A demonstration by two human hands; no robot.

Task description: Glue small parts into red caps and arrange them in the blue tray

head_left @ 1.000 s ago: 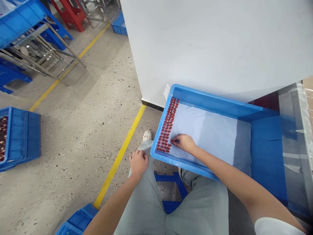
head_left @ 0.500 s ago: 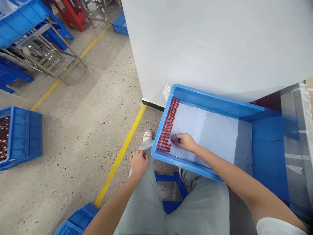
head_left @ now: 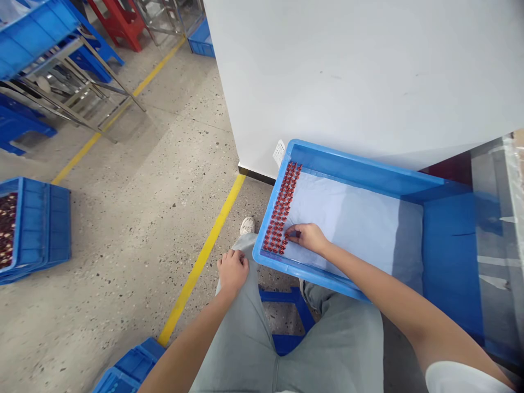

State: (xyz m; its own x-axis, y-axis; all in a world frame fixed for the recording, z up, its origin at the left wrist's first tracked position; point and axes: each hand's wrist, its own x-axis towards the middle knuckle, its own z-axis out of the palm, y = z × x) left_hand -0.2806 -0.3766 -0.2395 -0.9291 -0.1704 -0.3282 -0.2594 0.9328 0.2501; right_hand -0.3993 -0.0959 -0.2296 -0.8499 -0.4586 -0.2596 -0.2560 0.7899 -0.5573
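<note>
A blue crate (head_left: pixel 347 162) with a pale lining sheet (head_left: pixel 352 218) lies tilted across my view. Small red pieces (head_left: pixel 281 210) stand in close rows along its left end. My right hand (head_left: pixel 309 237) reaches into the crate, its thumb and fingertips pinched round a small red piece (head_left: pixel 286 236) beside the lower rows. My left hand (head_left: pixel 233 270) rests on my left knee outside the crate, fingers curled loosely, with nothing seen in it.
A large white panel (head_left: pixel 347 71) rises behind the crate. Blue crates (head_left: pixel 45 224) with dark red contents stand at far left, another (head_left: pixel 131 365) at bottom left. Metal-framed stands (head_left: pixel 94 82) and stools are at upper left. A blue stool (head_left: pixel 282 296) shows between my legs.
My right hand has moved very slightly left and down toward the rows, with the red piece at its fingertips. The left hand stays on my knee.
</note>
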